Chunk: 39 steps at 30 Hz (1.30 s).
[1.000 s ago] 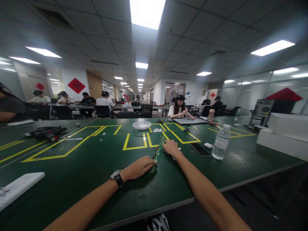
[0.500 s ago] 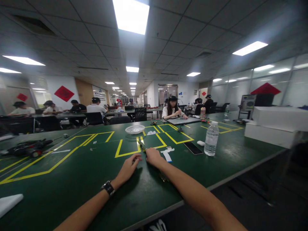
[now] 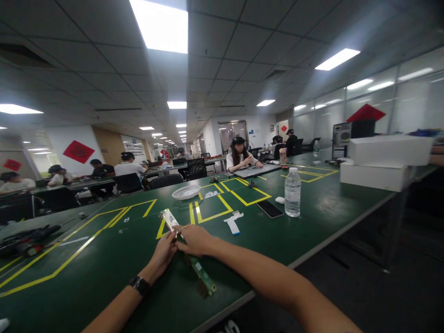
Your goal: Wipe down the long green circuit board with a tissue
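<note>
A long, narrow green circuit board (image 3: 203,276) slants across in front of me, low over the green table. Its far end looks pale and shiny, and its near end points down towards the table's front edge. My left hand (image 3: 162,253), with a dark watch on the wrist, pinches the board's left side near the middle. Over the same stretch lies my right hand (image 3: 198,239), its fingers closed on the board and hiding that part. Right of my hands is a white flat ribbon cable (image 3: 233,224) with a blue end.
On the green table (image 3: 263,249) are yellow tape outlines, a white basket (image 3: 186,192), a phone (image 3: 269,209), a white mouse-like object (image 3: 279,200) and a water bottle (image 3: 292,192). White boxes (image 3: 373,175) stand at right. A co-worker (image 3: 239,159) sits opposite.
The board has turned and come leftward, showing more of its length. My left hand, earlier apart with loose fingers, now grips it beside my right hand. The camera view has shifted right.
</note>
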{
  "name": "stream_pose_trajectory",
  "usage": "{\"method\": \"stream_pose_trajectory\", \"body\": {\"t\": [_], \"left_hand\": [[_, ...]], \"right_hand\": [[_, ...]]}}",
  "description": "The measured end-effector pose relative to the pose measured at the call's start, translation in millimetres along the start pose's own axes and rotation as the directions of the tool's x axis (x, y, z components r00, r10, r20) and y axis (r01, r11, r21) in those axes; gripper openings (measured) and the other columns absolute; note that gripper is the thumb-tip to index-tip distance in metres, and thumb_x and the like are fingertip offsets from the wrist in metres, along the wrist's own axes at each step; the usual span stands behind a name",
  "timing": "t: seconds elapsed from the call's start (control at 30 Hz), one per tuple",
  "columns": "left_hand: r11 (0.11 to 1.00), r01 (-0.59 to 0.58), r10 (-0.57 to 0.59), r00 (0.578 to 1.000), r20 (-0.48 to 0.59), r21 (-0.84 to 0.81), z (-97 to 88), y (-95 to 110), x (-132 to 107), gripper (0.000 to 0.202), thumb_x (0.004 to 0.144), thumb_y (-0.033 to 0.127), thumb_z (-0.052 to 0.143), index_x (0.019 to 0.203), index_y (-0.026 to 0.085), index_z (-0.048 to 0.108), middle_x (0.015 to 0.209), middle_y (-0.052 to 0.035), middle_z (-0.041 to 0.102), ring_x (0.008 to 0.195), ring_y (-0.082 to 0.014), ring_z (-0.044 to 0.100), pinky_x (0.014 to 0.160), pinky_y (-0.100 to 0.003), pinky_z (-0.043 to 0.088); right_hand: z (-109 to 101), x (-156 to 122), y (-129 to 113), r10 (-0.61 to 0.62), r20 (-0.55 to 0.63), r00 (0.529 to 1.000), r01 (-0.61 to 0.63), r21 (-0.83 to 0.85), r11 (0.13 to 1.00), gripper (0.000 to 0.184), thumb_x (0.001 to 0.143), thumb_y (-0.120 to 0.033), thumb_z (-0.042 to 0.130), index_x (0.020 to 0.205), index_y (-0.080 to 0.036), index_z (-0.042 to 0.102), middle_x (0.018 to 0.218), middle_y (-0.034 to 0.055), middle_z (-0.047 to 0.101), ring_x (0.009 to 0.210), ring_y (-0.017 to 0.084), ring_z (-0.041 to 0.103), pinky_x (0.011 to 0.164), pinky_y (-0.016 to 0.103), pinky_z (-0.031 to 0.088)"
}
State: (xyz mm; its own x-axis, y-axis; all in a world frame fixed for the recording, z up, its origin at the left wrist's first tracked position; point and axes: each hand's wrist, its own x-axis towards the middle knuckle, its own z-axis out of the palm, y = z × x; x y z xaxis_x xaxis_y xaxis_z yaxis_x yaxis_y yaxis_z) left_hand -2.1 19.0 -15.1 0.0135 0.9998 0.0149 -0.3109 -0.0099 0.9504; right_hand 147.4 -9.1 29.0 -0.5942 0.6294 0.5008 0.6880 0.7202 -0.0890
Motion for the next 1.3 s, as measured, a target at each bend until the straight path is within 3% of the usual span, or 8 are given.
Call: {"method": "stream_pose_trajectory", "body": {"t": [0.17,0.3,0.37,0.6,0.73,0.83,1.0,1.3], "left_hand": [[0.997,0.008,-0.008,1.0,0.005,-0.073,3.9,6.7,-4.3,0.011,0.078,0.002,0.056,0.078,0.012,0.059,0.067,-0.003,0.065,0.053,-0.0123,0.063,0.051,-0.021,0.053],[0.998,0.033,-0.037,0.997,-0.068,-0.05,4.0,8.6,-5.2,0.01,0.081,0.005,0.055,0.075,0.012,0.057,0.06,-0.0009,0.06,0.046,-0.0099,0.059,0.044,-0.018,0.051],[0.999,0.024,-0.027,0.995,-0.092,-0.031,2.8,7.5,-4.3,0.008,0.082,0.007,0.055,0.076,0.012,0.056,0.06,0.0002,0.059,0.045,-0.009,0.059,0.044,-0.018,0.05],[0.999,0.016,-0.014,0.998,-0.061,0.031,2.5,8.6,-8.3,0.004,0.081,0.013,0.061,0.08,0.01,0.058,0.066,-0.0008,0.059,0.048,-0.0086,0.059,0.045,-0.018,0.051],[1.0,-0.022,0.022,1.0,-0.006,-0.012,3.5,9.8,-9.4,0.014,0.076,0.02,0.067,0.076,0.012,0.055,0.06,0.002,0.055,0.046,-0.0083,0.055,0.042,-0.018,0.048],[0.999,-0.014,0.015,1.0,0.019,-0.041,2.2,8.2,-6.8,0.022,0.072,0.024,0.072,0.073,0.013,0.053,0.059,0.0025,0.053,0.045,-0.0085,0.053,0.039,-0.018,0.044],[1.0,0.0,0.002,0.999,0.05,-0.023,1.3,8.5,-7.3,0.027,0.068,0.028,0.075,0.071,0.013,0.053,0.057,0.0033,0.052,0.044,-0.0068,0.049,0.04,-0.017,0.041],[0.997,-0.008,0.014,0.998,0.068,-0.081,4.7,10.8,-12.7,0.032,0.069,0.032,0.074,0.071,0.015,0.047,0.057,0.0057,0.05,0.042,-0.0058,0.046,0.039,-0.017,0.038]], "right_hand": [[-18.0,-4.7,46.4,0.317,-0.043,0.947,-0.32,-0.126,0.939,0.034,0.089,-0.031,0.041,0.115,-0.016,0.058,0.111,0.0136,0.062,0.107,0.024,0.053,0.09,0.037,0.039],[-24.4,-23.0,100.3,0.729,-0.001,0.685,-0.698,-0.291,0.655,0.031,0.083,-0.026,0.05,0.106,-0.011,0.064,0.114,0.0211,0.059,0.11,0.033,0.049,0.086,0.049,0.039],[-21.6,-30.4,115.9,0.78,0.038,0.624,-0.729,-0.331,0.599,0.031,0.082,-0.021,0.049,0.106,-0.01,0.065,0.114,0.0229,0.058,0.108,0.034,0.05,0.081,0.049,0.041],[-1.2,-26.2,106.3,0.631,0.069,0.772,-0.584,-0.313,0.749,0.032,0.084,-0.028,0.048,0.108,-0.015,0.065,0.114,0.0175,0.06,0.111,0.029,0.05,0.085,0.042,0.042],[-1.9,-21.7,104.0,0.59,0.058,0.805,-0.561,-0.246,0.79,0.039,0.09,-0.041,0.039,0.104,-0.016,0.066,0.109,0.0146,0.062,0.111,0.028,0.05,0.087,0.041,0.041],[-4.8,-21.9,109.6,0.616,-0.016,0.788,-0.603,-0.226,0.765,0.04,0.09,-0.042,0.039,0.108,-0.016,0.064,0.115,0.0151,0.059,0.115,0.028,0.046,0.091,0.042,0.037],[-2.3,-26.4,118.8,0.75,-0.001,0.661,-0.722,-0.272,0.636,0.047,0.083,-0.045,0.052,0.113,-0.011,0.062,0.125,0.0234,0.049,0.12,0.034,0.039,0.093,0.048,0.032],[-3.6,-26.1,115.9,0.719,0.065,0.692,-0.683,-0.263,0.681,0.045,0.082,-0.038,0.052,0.117,-0.011,0.058,0.126,0.0215,0.05,0.119,0.032,0.042,0.092,0.045,0.036]]}}
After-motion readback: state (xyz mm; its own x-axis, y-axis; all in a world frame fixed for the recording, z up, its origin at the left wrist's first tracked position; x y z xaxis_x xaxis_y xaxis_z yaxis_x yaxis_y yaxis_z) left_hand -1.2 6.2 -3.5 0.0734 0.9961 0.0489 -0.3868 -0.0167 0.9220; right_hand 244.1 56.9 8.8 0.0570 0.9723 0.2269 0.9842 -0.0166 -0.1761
